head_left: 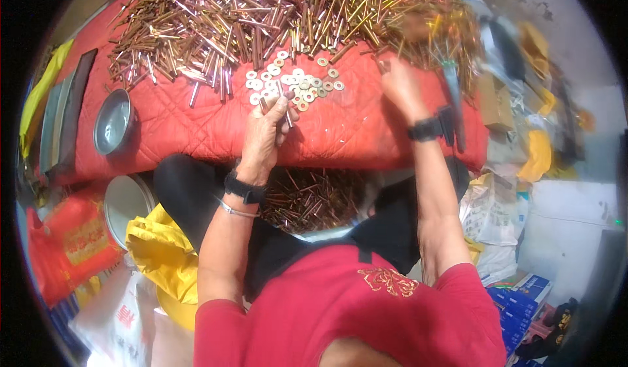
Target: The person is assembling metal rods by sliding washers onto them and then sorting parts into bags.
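Note:
My left hand point(269, 123) is closed around a few short metal rods point(290, 118), just in front of the flat ring washers point(303, 84). The washers lie loosely in a patch on the red quilted cloth point(209, 128). Behind them spreads a big heap of copper-coloured metal rods point(216, 23), pointing every which way. To the right, my right hand point(400, 87) reaches to the front edge of the heap with its fingers pinched together. A small dark end shows at those fingertips, too blurred to name.
A grey metal bowl point(112, 123) rests on the cloth at the left. Between my legs, below the table edge, a container holds more rods point(311, 200). A cardboard box point(494, 102) and plastic bags point(490, 210) crowd the right side; yellow cloth point(163, 243) lies left.

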A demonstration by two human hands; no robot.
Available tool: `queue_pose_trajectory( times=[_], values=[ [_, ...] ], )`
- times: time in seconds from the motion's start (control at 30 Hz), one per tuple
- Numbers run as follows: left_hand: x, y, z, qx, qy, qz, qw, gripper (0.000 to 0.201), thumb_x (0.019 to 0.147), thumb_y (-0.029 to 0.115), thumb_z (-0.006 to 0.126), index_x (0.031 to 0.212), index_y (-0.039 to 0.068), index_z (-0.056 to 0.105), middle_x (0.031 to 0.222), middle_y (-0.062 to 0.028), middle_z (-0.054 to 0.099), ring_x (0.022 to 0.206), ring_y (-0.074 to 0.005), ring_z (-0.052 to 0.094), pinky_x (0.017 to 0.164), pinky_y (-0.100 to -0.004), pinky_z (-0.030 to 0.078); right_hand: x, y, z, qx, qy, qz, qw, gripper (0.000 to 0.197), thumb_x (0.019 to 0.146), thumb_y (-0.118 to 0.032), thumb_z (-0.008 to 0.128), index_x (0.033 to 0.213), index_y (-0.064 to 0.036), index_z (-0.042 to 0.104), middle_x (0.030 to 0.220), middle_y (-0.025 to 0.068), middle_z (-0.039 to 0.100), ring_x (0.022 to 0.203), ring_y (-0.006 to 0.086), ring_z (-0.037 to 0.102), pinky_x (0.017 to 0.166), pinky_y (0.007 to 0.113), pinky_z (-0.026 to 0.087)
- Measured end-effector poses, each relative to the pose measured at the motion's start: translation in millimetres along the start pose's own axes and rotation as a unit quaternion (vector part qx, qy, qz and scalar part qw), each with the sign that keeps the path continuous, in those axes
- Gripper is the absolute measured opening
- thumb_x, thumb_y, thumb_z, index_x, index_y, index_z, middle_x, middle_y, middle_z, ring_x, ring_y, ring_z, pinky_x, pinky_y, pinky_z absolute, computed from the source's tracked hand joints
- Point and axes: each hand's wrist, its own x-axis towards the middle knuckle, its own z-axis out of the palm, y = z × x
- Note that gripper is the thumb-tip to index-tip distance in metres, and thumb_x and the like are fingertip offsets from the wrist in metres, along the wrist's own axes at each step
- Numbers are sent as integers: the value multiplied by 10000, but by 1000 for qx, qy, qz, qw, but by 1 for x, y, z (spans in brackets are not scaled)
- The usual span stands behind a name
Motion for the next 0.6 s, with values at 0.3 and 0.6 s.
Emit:
queue_pose_trajectory(
  times=[0.3, 0.6],
  values=[
    [8, -11, -3, -81, -16, -15, 997, 252, 931, 190, 590, 1106, 8, 579, 799, -24, 619, 529, -24, 469, 415, -141, 326, -52, -38, 7, 87, 1, -179, 980, 153, 867, -211, 579, 967, -139, 671, 857, 132, 656, 809, 304, 643, 693, 405, 506],
    [8, -12, -11, -127, -46, -4, 991, 277, 918, 168, 612, 1110, -21, 549, 789, -4, 569, 546, -26, 443, 402, -143, 313, -52, -46, -5, -17, 64, -248, 967, 119, 837, -180, 587, 908, -129, 667, 833, 144, 642, 781, 334, 636, 659, 451, 507]
  ],
)
